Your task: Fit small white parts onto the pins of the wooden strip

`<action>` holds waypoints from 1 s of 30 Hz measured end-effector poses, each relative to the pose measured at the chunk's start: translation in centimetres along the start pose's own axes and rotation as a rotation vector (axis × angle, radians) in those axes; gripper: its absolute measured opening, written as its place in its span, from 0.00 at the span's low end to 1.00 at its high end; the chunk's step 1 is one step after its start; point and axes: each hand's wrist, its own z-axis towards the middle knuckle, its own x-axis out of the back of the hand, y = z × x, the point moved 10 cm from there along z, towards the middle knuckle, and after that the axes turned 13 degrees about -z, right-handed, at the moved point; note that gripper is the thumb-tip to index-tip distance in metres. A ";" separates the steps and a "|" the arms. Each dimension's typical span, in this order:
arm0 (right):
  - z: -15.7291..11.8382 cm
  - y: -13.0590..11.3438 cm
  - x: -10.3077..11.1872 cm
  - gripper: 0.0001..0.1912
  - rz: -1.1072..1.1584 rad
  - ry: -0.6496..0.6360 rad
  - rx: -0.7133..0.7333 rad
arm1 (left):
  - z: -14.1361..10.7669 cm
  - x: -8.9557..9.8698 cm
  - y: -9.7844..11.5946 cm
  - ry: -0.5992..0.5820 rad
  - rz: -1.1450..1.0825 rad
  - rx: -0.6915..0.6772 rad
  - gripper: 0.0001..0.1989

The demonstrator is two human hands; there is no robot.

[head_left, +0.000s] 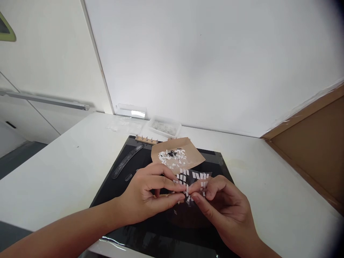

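A clear sheet bearing rows of small white strips is held up between both hands above a glossy black mat. My left hand is closed, its thumb and fingertips pinching at the sheet's left and lower side. From the right, my right hand grips the sheet between thumb and fingers, with some of its fingers seen through the clear film. Behind the sheet lies a brown paper piece, with many small white scraps and a few dark bits on it.
A white tray with pale pieces stands by the wall, beside a clear lid and plastic film. A small pegged strip sits at the mat's back edge. A long curved clear piece and a small oval one lie at left.
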 end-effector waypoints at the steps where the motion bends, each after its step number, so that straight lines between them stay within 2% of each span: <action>1: 0.0 0.0 0.1 0.12 -0.003 0.002 0.005 | 0.0 0.1 -0.1 0.001 -0.021 0.019 0.10; 6: 0.3 0.4 1.1 0.12 -0.031 0.065 0.012 | -0.1 0.2 -1.6 0.008 -0.141 0.213 0.11; 9: 0.3 0.9 1.4 0.11 -0.018 0.100 -0.016 | -0.4 0.1 -2.0 -0.003 -0.168 0.262 0.11; 18: 0.6 1.8 1.2 0.12 0.024 0.110 -0.096 | -0.6 0.2 -2.8 -0.006 -0.085 0.287 0.10; 30: 0.4 1.8 1.3 0.12 0.043 0.133 -0.113 | -0.6 0.8 -2.1 0.034 -0.002 0.198 0.05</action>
